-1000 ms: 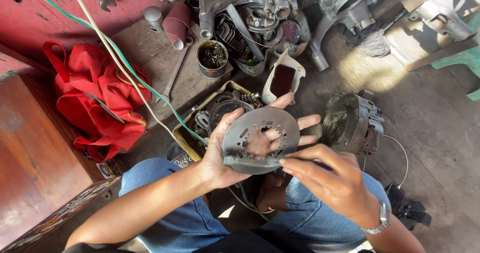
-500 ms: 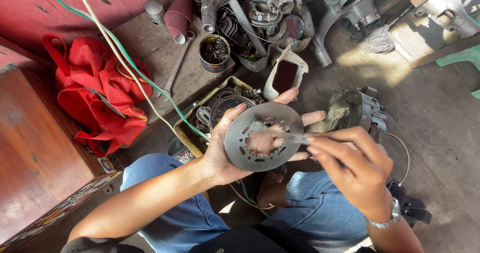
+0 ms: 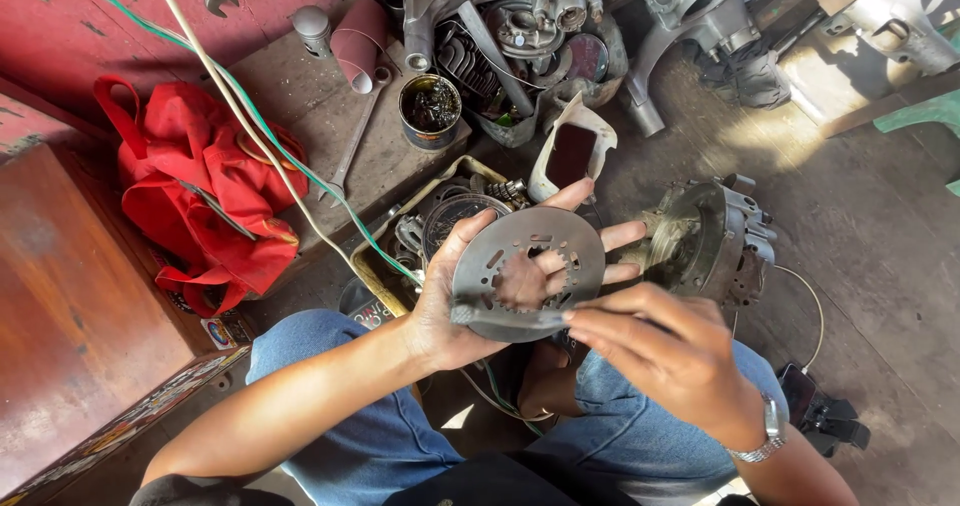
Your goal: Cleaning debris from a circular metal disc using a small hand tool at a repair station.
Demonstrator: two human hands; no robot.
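A round grey metal plate (image 3: 530,266) with a toothed centre hole and several slots rests flat on my left hand (image 3: 460,306), fingers spread under it. My right hand (image 3: 665,356) pinches a thin flat metal tool (image 3: 510,318) and lays its tip across the plate's near left edge. Both hands are held above my knees in blue jeans. Just beyond the plate lies an engine casing (image 3: 715,241) on the floor.
A tray of small parts (image 3: 440,221) sits behind the plate. A tin of dark oil (image 3: 430,111), a spanner (image 3: 350,151), a cut-open oil container (image 3: 570,151) and engine parts (image 3: 520,36) lie further back. A red bag (image 3: 195,191) and cables (image 3: 260,126) are left.
My right hand has moved left and down along the plate's near edge, dragging the thin tool across it. The plate stays in my left hand, slightly turned.
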